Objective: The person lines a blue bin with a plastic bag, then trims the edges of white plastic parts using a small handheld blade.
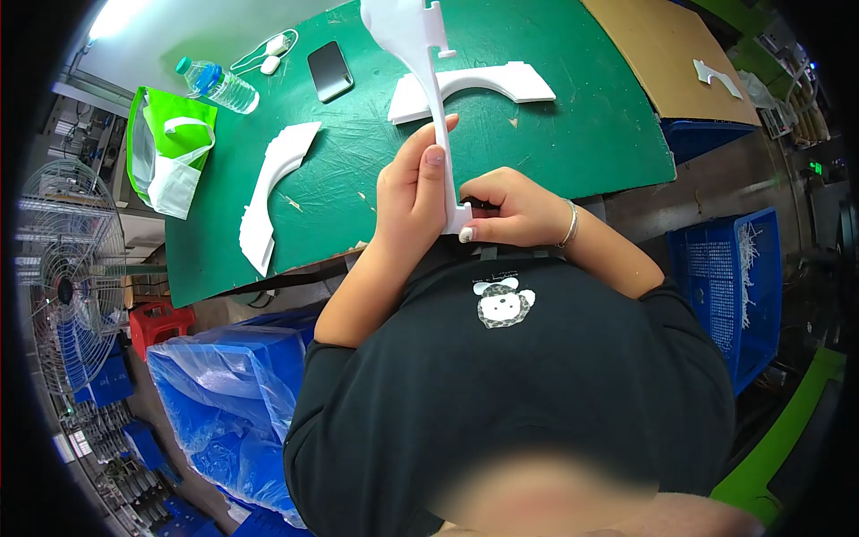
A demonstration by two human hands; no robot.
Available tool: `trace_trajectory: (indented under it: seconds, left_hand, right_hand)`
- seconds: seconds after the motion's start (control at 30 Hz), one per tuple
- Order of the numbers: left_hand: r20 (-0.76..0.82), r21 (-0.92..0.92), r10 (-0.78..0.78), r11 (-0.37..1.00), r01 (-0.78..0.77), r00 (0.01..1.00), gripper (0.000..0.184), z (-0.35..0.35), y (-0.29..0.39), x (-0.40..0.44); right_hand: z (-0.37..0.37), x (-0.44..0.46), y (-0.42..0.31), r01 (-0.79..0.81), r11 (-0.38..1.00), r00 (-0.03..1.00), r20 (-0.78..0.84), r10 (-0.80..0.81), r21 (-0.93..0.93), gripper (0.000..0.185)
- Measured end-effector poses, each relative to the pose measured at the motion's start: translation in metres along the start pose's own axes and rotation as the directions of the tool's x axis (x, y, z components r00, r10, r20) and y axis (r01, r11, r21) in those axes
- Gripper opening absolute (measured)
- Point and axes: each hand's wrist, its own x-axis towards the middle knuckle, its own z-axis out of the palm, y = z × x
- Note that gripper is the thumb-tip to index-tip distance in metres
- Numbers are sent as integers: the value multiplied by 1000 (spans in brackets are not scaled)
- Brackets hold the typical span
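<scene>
A white curved plastic part (433, 89) stands nearly upright in front of me, with small tabs along its right edge. My left hand (413, 188) is wrapped round its lower arm, thumb lying along the front. At the part's bottom end, my right hand (517, 210) is closed, with the thumb at the hooked tip. Something small and dark shows between the right fingers; its kind is mostly hidden. Behind the held part, a stack of similar white curved parts (519, 82) lies on the green table (358, 179). Another stack of these parts (268, 192) lies to the left.
A phone (331, 72), a white charger with cable (271, 64), a water bottle (224, 88) and a green bag (183, 125) occupy the far left. One white part (716, 76) rests on cardboard (667, 45). Blue crates (725, 295) and a plastic-lined blue bin (233, 367) flank me.
</scene>
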Motion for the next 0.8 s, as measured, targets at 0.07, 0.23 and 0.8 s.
trace_trajectory:
  seconds: [0.07,0.23,0.8]
  left_hand:
    - [13,12,0,1000,0,1000,35,0,0,0]
    - [117,15,4,1000,-6,993,40,-1,3,-1]
    - [317,-31,20,999,-10,948,41,1,5,3]
  right_hand:
    - [1,0,-1,11,999,1000,7,-11,31,38]
    - [1,-1,1,13,995,996,85,-21,96,44]
    - [11,-8,17,-277,716,919,395,2,640,20]
